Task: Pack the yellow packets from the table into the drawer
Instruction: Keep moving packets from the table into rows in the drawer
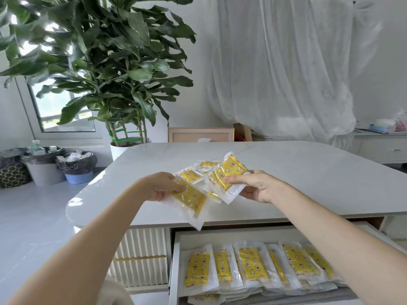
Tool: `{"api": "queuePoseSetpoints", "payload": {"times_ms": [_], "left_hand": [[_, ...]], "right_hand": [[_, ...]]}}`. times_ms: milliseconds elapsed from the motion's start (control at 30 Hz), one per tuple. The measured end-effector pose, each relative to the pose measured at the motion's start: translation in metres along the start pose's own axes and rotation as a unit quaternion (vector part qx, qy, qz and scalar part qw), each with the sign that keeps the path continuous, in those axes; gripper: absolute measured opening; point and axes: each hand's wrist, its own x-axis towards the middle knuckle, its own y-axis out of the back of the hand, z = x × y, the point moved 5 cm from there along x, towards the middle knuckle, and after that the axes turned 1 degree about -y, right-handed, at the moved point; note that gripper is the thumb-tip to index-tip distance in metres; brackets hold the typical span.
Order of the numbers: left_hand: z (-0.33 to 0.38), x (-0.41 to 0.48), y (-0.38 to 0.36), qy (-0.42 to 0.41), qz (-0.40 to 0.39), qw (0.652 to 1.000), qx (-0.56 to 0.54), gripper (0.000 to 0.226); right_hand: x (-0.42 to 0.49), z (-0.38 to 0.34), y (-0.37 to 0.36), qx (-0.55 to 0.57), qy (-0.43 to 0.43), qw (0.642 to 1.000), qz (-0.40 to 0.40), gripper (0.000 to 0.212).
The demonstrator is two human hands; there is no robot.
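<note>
both left hand [162,186] and right hand [256,188] pinch yellow packets [192,199] near table [312,172] edge; drawer [220,237] rear seems bare.

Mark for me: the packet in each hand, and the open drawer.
Left-hand packet [192,200]: head view, on its yellow printed middle.
Right-hand packet [232,167]: head view, on its yellow upper part.
Drawer [172,271]: head view, on its white left wall.

Yellow packets [255,264], star-printed inside clear wrappers, lie overlapped in a row in the open white drawer [174,260]. Over the table [308,177], the left hand [161,186] grips a drooping packet [193,200] and the right hand [255,187] pinches a raised packet [228,172]. Loose packets [191,176] sit between the two.
</note>
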Motion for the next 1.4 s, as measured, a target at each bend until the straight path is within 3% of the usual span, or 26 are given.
{"api": "queuePoseSetpoints", "payload": {"times_ms": [133,233,300,400,500,600,667,733,800,900,967,1067,1133,1200,1233,1333,1400], "left_hand": [[0.01,-0.002,-0.009,-0.036,0.046,0.972,-0.226,0.058],[0.02,-0.009,-0.029,-0.052,0.037,0.946,-0.319,0.045],[0.029,-0.012,-0.047,-0.072,-0.001,0.932,-0.356,0.032],[0.045,-0.015,-0.07,-0.099,-0.055,0.908,-0.403,0.03],[0.051,-0.01,-0.081,-0.102,-0.048,0.899,-0.423,0.027],[0.05,-0.007,-0.085,-0.095,-0.043,0.907,-0.408,0.019],[0.052,-0.009,-0.089,-0.132,-0.065,0.932,-0.331,0.019],[0.052,-0.01,-0.092,-0.156,-0.067,0.944,-0.281,0.02],[0.048,-0.008,-0.091,-0.146,-0.048,0.937,-0.315,0.028],[0.045,-0.004,-0.086,-0.126,-0.043,0.9,-0.415,0.032],[0.045,-0.002,-0.085,-0.134,-0.055,0.889,-0.435,0.031],[0.043,0.0,-0.084,-0.139,-0.043,0.933,-0.328,0.02],[0.042,-0.004,-0.081,-0.123,-0.052,0.97,-0.202,0.019],[0.04,-0.006,-0.074,-0.111,-0.065,0.979,-0.156,0.02],[0.035,0.0,-0.065,-0.112,-0.038,0.983,-0.142,0.026],[0.012,0.019,-0.036,-0.09,0.149,0.985,0.003,0.045],[-0.005,0.028,-0.034,-0.028,0.172,0.97,0.167,0.07]], "right_hand": [[-0.001,-0.006,0.002,0.068,0.042,0.996,0.026,0.068],[-0.001,-0.006,-0.006,0.087,0.061,0.994,0.013,0.074],[-0.002,-0.007,-0.012,0.081,0.078,0.994,0.006,0.062],[0.0,-0.006,-0.015,0.088,0.093,0.991,0.024,0.041],[0.005,-0.007,-0.007,-0.005,0.115,0.99,0.084,0.045],[0.005,-0.01,0.003,-0.126,0.124,0.977,0.119,0.058],[0.0,-0.01,0.002,-0.129,0.124,0.98,0.086,0.049],[-0.004,-0.01,-0.001,-0.103,0.136,0.984,0.05,0.042],[-0.004,-0.013,0.001,-0.049,0.163,0.983,0.069,0.051],[-0.001,-0.01,0.006,0.168,0.134,0.971,0.101,0.077],[-0.002,-0.007,-0.001,0.283,0.083,0.954,0.046,0.065],[-0.002,0.001,-0.013,0.226,0.038,0.973,0.004,0.022],[0.001,0.003,-0.011,0.213,0.027,0.976,0.033,0.033],[0.002,0.001,0.0,0.225,0.014,0.972,0.072,0.043],[0.002,-0.001,0.007,0.227,0.01,0.97,0.086,0.043],[0.003,-0.002,0.023,0.221,-0.007,0.972,0.078,0.04],[0.004,0.002,0.027,0.205,-0.023,0.977,0.061,0.04]]}}
